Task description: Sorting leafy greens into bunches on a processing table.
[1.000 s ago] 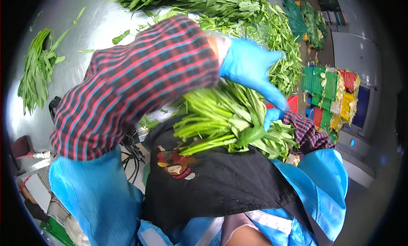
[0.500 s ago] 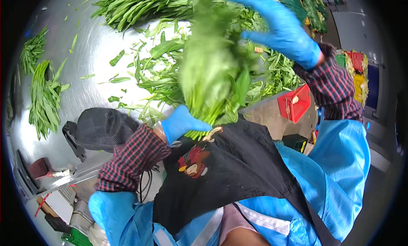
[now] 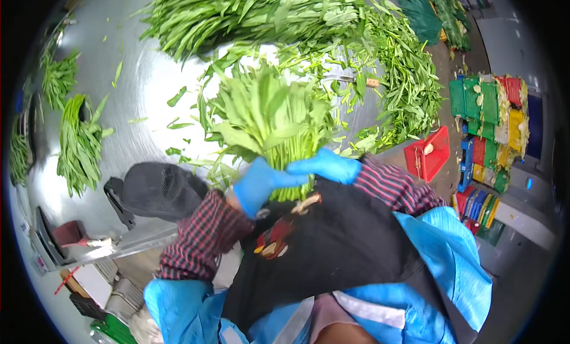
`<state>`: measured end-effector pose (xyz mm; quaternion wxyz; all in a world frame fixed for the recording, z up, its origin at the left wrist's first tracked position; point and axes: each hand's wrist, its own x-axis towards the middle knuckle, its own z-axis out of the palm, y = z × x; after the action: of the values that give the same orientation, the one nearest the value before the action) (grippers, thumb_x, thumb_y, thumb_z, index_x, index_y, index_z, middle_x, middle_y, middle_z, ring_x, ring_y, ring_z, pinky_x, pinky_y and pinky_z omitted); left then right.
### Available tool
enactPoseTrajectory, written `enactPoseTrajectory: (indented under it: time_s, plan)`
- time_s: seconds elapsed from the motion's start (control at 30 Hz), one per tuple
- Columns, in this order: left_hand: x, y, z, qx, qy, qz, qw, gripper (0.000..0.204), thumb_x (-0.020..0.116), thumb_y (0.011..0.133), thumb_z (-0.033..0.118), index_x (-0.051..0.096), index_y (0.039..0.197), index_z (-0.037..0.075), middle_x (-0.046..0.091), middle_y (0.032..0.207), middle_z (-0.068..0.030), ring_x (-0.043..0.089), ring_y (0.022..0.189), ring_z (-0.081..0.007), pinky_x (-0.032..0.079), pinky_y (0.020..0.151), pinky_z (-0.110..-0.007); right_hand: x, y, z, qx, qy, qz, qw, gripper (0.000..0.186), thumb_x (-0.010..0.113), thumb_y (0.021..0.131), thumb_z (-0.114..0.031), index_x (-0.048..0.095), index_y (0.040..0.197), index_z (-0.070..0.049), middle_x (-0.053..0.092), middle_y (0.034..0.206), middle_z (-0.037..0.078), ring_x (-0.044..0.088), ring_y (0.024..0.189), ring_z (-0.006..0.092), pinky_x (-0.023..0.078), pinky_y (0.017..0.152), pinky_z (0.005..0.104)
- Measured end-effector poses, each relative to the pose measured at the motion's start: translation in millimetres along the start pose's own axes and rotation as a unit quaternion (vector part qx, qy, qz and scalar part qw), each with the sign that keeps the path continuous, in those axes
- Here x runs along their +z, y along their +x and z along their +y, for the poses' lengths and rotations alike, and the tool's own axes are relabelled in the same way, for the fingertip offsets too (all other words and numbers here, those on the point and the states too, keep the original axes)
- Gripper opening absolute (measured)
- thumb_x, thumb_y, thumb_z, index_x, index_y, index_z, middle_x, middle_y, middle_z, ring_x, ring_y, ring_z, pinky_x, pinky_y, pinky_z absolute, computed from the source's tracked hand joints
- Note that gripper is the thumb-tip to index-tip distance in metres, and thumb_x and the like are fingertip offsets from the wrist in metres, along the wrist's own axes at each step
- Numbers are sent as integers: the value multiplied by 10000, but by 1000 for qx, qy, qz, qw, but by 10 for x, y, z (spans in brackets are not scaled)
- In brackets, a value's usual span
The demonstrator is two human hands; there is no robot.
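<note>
A bunch of leafy greens (image 3: 279, 124) stands upright in front of my black apron, leaves up and cut stems down. My left hand (image 3: 261, 183), in a blue glove, wraps round the stems from the left. From the right, my gloved right hand (image 3: 326, 166) closes on the same stems, its fingers reaching toward the left hand. Beyond the bunch, a large heap of long-leaved greens (image 3: 255, 17) lies across the metal table (image 3: 136, 100). A knife (image 3: 356, 80) with a wooden handle rests among loose leaves and stems to the right of the bunch.
Two tied-looking bunches of greens (image 3: 80, 142) lie at the left. A black mesh cap-like bag (image 3: 160, 189) sits at the table's near edge. Right of the table are a red basket (image 3: 427, 154) and stacked coloured crates (image 3: 481, 109). Trimmed leaves (image 3: 409, 76) are piled along the right edge.
My right hand has come down from the upper right onto the stems, beside the left. The bunch, blurred before, is now steady and sharp, and the knife is uncovered.
</note>
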<state>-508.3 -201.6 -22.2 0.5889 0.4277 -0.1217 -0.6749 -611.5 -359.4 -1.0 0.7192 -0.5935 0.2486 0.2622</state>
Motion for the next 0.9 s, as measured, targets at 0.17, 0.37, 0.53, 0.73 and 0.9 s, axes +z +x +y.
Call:
enactPoseTrajectory:
  time_s: [0.17, 0.37, 0.53, 0.73, 0.9]
  plan:
    - [-55, 341, -799, -93, -164, 2, 982, 353, 660, 821, 173, 593, 1145, 53, 662, 969, -69, 634, 900, -185, 531, 786, -361, -301, -95, -44, 4, -186, -86, 979, 387, 625, 891, -188, 582, 1233, -10, 632, 1167, 91, 596, 1054, 182, 483, 906, 334]
    - [291, 193, -326, -124, -91, -30, 988, 302, 699, 784, 131, 608, 1062, 57, 650, 901, -71, 630, 855, -175, 536, 741, -364, -128, -60, 453, -43, 264, -100, 958, 562, 710, 818, -161, 502, 1315, 0, 571, 1280, 127, 532, 1179, 214, 389, 1038, 362]
    - [197, 395, -195, 23, -6, -74, 997, 335, 714, 756, 117, 607, 1064, 42, 650, 890, -66, 634, 828, -193, 528, 726, -367, -193, -204, 167, -96, 92, -84, 988, 636, 740, 800, -162, 464, 1351, -9, 544, 1312, 134, 518, 1191, 219, 395, 1035, 364]
    - [109, 500, 10, 79, 0, -46, 996, 341, 716, 752, 123, 608, 1065, 41, 652, 895, -70, 636, 829, -202, 527, 729, -371, -156, -865, 10, -153, -2, 75, 985, 617, 729, 808, -153, 466, 1345, -4, 539, 1314, 133, 521, 1185, 216, 407, 1025, 361]
    - [165, 563, 110, 122, -27, -13, 992, 346, 718, 749, 127, 609, 1066, 40, 653, 899, -73, 637, 829, -209, 525, 731, -375, -21, -1330, 35, -216, -39, 111, 969, 595, 713, 820, -161, 469, 1339, -3, 541, 1309, 135, 526, 1177, 217, 413, 1019, 357]
